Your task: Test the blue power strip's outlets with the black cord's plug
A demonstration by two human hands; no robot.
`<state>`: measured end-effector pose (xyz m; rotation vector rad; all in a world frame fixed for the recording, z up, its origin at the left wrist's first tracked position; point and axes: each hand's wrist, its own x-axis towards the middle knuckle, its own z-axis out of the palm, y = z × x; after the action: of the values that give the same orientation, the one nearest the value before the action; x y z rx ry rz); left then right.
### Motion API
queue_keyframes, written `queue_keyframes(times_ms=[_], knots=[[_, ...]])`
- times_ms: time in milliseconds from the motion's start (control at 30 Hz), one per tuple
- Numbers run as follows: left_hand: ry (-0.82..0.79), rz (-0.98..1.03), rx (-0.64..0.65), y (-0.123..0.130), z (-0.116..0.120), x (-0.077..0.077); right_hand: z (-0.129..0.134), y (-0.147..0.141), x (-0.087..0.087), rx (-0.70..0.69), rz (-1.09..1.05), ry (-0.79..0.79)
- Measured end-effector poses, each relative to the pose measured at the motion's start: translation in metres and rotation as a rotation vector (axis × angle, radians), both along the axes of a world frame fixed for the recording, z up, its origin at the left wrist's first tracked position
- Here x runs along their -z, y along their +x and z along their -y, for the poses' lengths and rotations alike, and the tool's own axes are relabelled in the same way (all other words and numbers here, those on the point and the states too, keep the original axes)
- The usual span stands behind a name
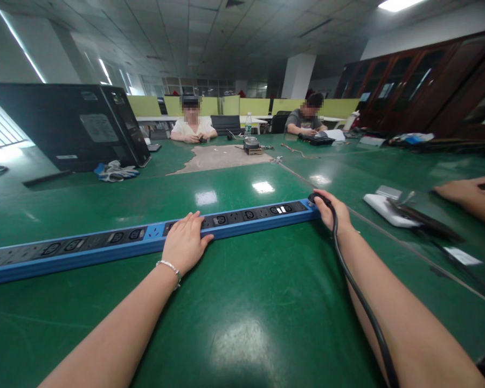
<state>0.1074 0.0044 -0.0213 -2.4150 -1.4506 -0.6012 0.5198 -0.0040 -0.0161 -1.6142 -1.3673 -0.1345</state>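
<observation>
A long blue power strip (230, 229) with black sockets lies across the green table, running out of view at the left. My left hand (186, 241) rests flat over its middle, fingers extended across the sockets and thumb along the near side. At the strip's right end, my right hand (334, 212) is closed around the black plug (318, 198). From this plug a thick black cable (353, 285) runs down over my right forearm to the bottom edge. My fingers partly hide where the plug meets the strip.
A black computer case (84, 126) stands at the back left, gloves (116, 171) beside it. Two people sit across the table (242, 318). Another person's hands (471, 195) rest at the right, near a white device (390, 211). A bottle (248, 125) stands at the back.
</observation>
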Motion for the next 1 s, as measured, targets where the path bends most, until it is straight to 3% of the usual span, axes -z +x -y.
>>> queue_keyframes(times_ms=[267,467,733,867,1000], knots=[[0.008,-0.007,0.003,0.000,-0.001,0.001,-0.001,0.005,0.000,-0.116,0.117,-0.042],[0.003,-0.007,0.007,0.000,-0.001,0.001,-0.002,0.001,0.005,-0.039,0.139,-0.033],[-0.018,0.007,-0.019,0.002,0.001,0.000,0.004,0.000,0.001,0.008,0.175,-0.161],[-0.011,0.023,-0.009,0.002,0.002,0.000,0.001,-0.007,0.007,0.128,0.033,-0.107],[-0.024,0.028,-0.008,0.002,0.002,0.000,-0.003,-0.009,0.010,0.248,-0.010,-0.169]])
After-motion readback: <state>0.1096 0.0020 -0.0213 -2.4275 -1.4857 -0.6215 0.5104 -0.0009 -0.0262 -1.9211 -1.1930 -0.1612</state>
